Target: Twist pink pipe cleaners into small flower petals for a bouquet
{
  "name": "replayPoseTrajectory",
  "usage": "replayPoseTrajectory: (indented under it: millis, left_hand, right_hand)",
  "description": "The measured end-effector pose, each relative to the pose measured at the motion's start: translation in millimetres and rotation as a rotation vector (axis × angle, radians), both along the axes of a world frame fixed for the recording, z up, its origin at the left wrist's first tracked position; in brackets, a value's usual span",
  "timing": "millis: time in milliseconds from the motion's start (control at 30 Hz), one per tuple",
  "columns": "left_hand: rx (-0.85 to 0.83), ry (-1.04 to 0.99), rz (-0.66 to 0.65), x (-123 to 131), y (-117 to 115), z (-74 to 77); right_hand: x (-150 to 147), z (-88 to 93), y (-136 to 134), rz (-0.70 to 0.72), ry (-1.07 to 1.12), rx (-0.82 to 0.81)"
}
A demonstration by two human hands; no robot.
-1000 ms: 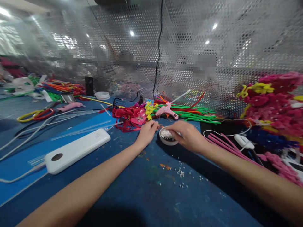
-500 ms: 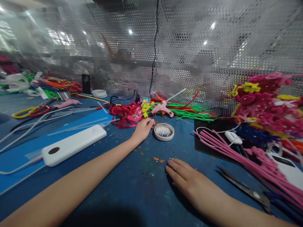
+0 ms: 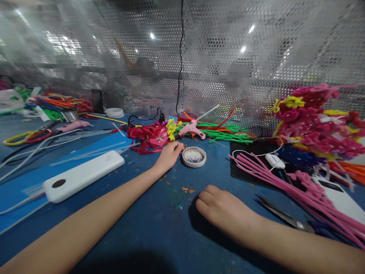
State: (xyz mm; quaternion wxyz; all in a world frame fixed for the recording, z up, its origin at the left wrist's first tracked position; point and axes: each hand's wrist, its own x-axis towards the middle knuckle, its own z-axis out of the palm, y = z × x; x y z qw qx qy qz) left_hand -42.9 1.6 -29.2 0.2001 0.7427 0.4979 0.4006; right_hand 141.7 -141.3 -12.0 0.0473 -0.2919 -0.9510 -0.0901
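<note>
My left hand [image 3: 170, 155] rests on the blue table [image 3: 159, 228], just left of a small round dish [image 3: 194, 163] of tiny white beads [image 3: 194, 155]. Its fingers are bent and pressed together; whatever they may hold is hidden. Closer to me on the right is my right hand [image 3: 219, 205], back upward and fingers curled under into a loose fist. Its fingertips are out of sight, so I cannot see whether anything is in them. A few loose beads [image 3: 181, 207] and an orange scrap [image 3: 188, 190] lie to the left of that hand.
Behind the dish are a pink glue gun [image 3: 192, 129], green pipe cleaners [image 3: 228, 133] and red ribbon [image 3: 148, 137]. A white power bank [image 3: 85, 177] lies left. Right are scissors [image 3: 285, 215], pink stems [image 3: 285, 184] and fuzzy flowers [image 3: 316, 121]. A perforated metal screen [image 3: 211, 57] stands behind.
My right hand has gone from fingers stretched flat on the table to fingers curled under, slightly raised. My left hand stays beside the dish. The whole view has shifted a little.
</note>
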Motion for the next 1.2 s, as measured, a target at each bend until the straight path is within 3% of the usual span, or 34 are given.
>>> replayPoseTrajectory:
  millis: [200, 433, 667, 767, 867, 967, 1067, 1200]
  left_hand:
    - [0.016, 0.030, -0.004, 0.4, -0.5, 1.0]
    - [0.031, 0.046, 0.008, -0.6, 0.5, -0.7]
    - [0.067, 0.041, 0.074, -1.5, 0.7, 0.7]
    - [0.095, 0.058, 0.111, 0.9, -3.7, 6.3]
    - [0.109, 0.105, 0.111, -0.2, -27.3, 12.4]
    - [0.075, 0.200, 0.052, -9.2, -74.0, 10.5]
    - [0.013, 0.560, 0.015, -17.1, -122.6, 0.4]
    - [-0.020, 0.786, -0.110, 2.3, -150.0, -5.0]
  right_hand:
    - [0.2, 15.5, 38.3, -0.111, 0.236, -0.269]
    - [-0.2, 29.0, 119.1, -0.319, 0.515, -0.178]
    - [-1.1, 19.1, 138.2, -0.304, 0.528, -0.197]
    - [9.3, 18.0, 127.4, -0.256, 0.522, -0.200]
    - [32.4, 16.4, 98.2, -0.232, 0.541, -0.175]
    - [68.1, 11.0, 48.0, -0.217, 0.555, -0.156]
    - [101.7, 4.6, -11.0, -0.229, 0.528, -0.164]
    - [119.0, -0.6, -71.0, -0.201, 0.539, -0.104]
